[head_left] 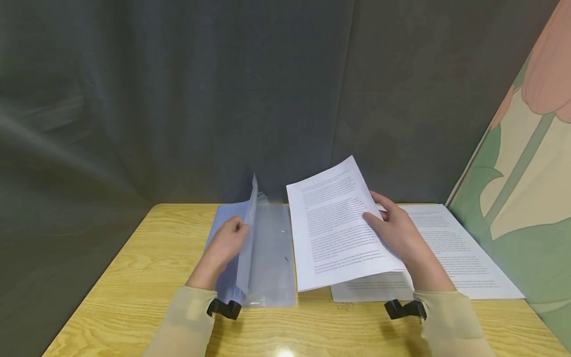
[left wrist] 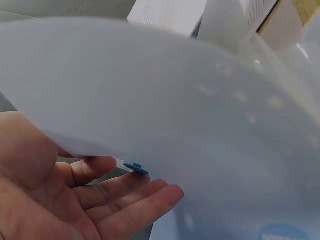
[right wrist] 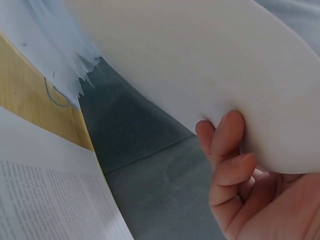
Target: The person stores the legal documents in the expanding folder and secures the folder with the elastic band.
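Observation:
A translucent bluish plastic folder (head_left: pixel 273 253) lies spread on the table, left of the middle. My left hand (head_left: pixel 226 244) pinches the edge of its raised flap (head_left: pixel 248 248), which stands nearly upright. In the left wrist view a small blue snap button (left wrist: pixel 136 168) shows close to the fingertips, and the flap covers much of that view. My right hand (head_left: pixel 396 229) grips printed paper (head_left: pixel 336 233) by its right edge, thumb on the printed face. The paper is tilted up just right of the folder. From the right wrist, the paper's blank back (right wrist: pixel 200 65) and the curled fingers are visible.
More printed sheets (head_left: pixel 468 258) lie on the wooden table (head_left: pixel 151 277) at the right, partly beneath the right hand. A dark grey curtain (head_left: pixel 250 99) hangs behind the table. A flower-patterned panel (head_left: pixel 522 213) borders the right side.

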Tool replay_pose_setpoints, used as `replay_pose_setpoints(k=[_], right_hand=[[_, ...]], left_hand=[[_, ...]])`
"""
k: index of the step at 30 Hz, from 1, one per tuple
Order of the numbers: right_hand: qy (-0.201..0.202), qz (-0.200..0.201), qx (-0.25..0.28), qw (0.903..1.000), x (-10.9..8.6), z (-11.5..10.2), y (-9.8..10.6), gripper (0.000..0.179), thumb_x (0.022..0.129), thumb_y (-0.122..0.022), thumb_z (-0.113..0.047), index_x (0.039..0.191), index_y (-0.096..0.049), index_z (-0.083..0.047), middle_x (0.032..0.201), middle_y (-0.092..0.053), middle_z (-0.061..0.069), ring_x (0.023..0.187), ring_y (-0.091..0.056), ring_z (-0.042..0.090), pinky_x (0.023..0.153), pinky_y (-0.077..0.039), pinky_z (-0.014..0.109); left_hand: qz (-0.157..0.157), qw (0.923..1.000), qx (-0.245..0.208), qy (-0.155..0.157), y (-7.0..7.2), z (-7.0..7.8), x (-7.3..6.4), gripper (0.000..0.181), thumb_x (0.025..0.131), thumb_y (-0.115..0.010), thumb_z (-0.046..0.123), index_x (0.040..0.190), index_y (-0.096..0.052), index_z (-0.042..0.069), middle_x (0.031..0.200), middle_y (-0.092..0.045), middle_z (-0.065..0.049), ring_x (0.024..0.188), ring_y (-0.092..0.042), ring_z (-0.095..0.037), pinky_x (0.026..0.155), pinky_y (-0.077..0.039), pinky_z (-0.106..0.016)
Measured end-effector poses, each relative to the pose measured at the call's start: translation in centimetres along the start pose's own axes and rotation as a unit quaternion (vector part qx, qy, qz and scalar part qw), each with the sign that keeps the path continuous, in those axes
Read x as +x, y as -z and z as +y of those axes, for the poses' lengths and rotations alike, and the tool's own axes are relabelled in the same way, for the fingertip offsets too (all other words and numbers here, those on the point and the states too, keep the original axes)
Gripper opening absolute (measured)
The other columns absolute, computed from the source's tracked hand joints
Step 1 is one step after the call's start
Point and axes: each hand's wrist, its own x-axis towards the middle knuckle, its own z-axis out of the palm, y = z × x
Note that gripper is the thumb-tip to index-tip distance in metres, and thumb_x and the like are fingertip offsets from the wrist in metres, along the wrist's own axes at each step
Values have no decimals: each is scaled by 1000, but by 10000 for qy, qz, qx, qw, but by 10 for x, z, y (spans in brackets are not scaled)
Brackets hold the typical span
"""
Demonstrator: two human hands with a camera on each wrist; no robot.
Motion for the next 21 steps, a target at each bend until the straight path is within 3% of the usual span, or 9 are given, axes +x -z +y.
replay_pose_setpoints(k=[7,21], right_hand=[[147,33,267,9995,3,1,-7,74,113,-63,-22,177,-25,-19,133,-69,30,85,-78,24,67,-62,34],[-35,108,815,9966,5,-1,-41,75,113,-62,-21,177,-23,-24,133,-69,28,87,-80,25,67,-63,36]], left_hand=[[-25,10000,25,-64,-2,1,-1,19,106,-43,15,88,-39,11,77,-35,-5,66,-30,-21,64,-31,-38],[78,9998,126,-110,-6,0,2,19,105,-45,13,86,-41,10,76,-38,-6,65,-34,-22,62,-31,-38]])
